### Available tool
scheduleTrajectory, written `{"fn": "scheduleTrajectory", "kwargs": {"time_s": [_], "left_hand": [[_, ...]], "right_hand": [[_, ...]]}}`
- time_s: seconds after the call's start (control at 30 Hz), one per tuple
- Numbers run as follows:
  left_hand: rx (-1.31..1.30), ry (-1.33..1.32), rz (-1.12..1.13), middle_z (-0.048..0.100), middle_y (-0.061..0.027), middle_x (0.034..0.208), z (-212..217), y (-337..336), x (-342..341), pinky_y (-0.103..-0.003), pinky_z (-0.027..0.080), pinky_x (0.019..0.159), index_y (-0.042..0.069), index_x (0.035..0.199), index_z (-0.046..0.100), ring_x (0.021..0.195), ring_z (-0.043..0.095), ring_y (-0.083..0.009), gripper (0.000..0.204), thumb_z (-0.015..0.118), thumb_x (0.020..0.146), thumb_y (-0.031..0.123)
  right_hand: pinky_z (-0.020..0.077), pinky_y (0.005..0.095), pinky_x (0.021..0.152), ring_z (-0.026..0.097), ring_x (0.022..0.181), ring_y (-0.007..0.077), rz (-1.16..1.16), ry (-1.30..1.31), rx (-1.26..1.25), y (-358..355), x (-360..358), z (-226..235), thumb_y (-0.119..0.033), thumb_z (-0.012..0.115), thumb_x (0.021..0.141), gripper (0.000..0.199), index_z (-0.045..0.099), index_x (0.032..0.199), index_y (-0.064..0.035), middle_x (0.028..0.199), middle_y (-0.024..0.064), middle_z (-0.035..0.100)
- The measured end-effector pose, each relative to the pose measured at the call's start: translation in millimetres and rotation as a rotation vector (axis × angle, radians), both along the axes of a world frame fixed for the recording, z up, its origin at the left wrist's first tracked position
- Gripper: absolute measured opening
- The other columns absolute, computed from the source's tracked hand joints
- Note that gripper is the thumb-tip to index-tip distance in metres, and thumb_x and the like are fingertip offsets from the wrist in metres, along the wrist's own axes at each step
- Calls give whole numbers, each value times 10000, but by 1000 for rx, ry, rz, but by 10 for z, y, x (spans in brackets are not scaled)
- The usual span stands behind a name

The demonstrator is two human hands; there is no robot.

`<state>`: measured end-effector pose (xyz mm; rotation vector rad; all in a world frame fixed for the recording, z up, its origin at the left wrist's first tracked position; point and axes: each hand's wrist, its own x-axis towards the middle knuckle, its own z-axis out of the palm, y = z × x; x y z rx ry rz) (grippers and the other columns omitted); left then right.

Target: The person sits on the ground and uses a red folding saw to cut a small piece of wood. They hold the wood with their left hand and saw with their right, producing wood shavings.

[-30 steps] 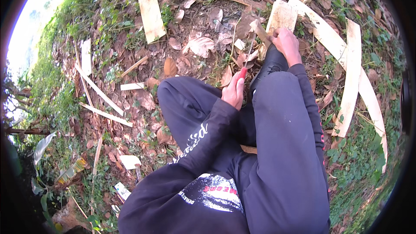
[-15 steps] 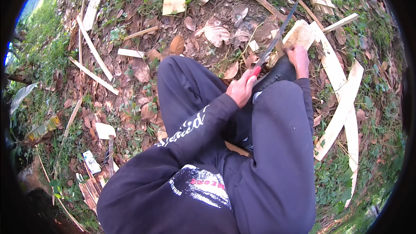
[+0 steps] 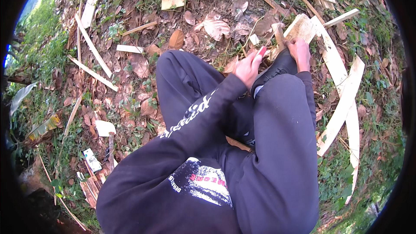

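My left hand (image 3: 248, 67) is closed on the red handle (image 3: 262, 51) of a blade. My right hand (image 3: 300, 50) grips the pale wood block (image 3: 300, 28), which rests on the leafy ground (image 3: 130, 73) beside my black shoe (image 3: 277, 67), so it stays steady.

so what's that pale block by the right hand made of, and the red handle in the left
The pale block looks like raw, unfinished wood: pale cut faces and a rough split edge, like the strips nearby. The red handle in the left hand seems smooth, perhaps plastic or painted; too little shows to tell.
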<state>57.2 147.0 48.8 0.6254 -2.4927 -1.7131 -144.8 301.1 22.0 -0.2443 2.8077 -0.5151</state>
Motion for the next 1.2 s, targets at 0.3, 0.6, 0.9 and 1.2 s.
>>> {"fn": "scheduleTrajectory", "kwargs": {"time_s": [0.3,0.6,0.9,1.2], "left_hand": [[19,-42,29,656,-208,833,390,-10,868,-401,501,748,44,1202,629,837,688,-327,419,424,1043,372],[171,-112,-70,598,-82,779,109,-162,65,-336,464,638,3,1275,481,675,576,-200,418,552,986,297],[300,319,-317,603,-60,911,316,-242,636,-260,499,767,4,1534,266,788,586,-128,873,748,812,89],[-261,427,-143,710,-203,921,467,9,428,-315,548,687,-26,1354,515,709,714,-248,513,687,904,150]], "right_hand": [[537,435,843,690,960,353,24,-78,37,80,-12,55,-436,763,791,382,762,955,-92,996,197,720],[534,442,849,692,958,355,22,-64,21,16,27,-17,-419,742,802,334,762,946,-118,980,186,725],[518,462,827,658,976,323,254,314,85,-83,117,-162,-333,749,758,372,674,1019,-79,953,147,671],[555,455,659,689,759,341,112,385,148,-186,250,-171,-239,760,742,357,633,1030,-70,834,161,626]]}}
